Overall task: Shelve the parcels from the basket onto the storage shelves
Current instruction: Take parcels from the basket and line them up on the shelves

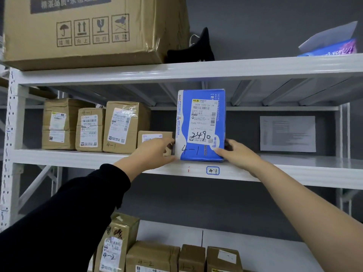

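**blue parcel being set upright on shelf 4-1**

the step in hand looks like placement. a blue and white cardboard parcel (201, 124), hand-marked "4-1" and "2490" on its face, stands upright on the front part of the white metal middle shelf (294, 169), just above the small blue-bordered "4-1" tag (212, 170). the left hand (155, 152) clasps its lower left edge and the right hand (237, 154) its lower right corner, thumb on the front and fingers curled round the side.

it stands just beside a low brown cardboard box (152, 136), the last in a row of brown taped cartons (125, 126). the next move probably calls for pushing it back level with that row, checking it stands steady, then letting go with both hands.

the left fingertips are hidden between the parcel and the low box. whether the parcel's base sits fully flat i cannot tell. the basket is out of view. the sheet of paper on the wall (287, 133) is too blurred to read.
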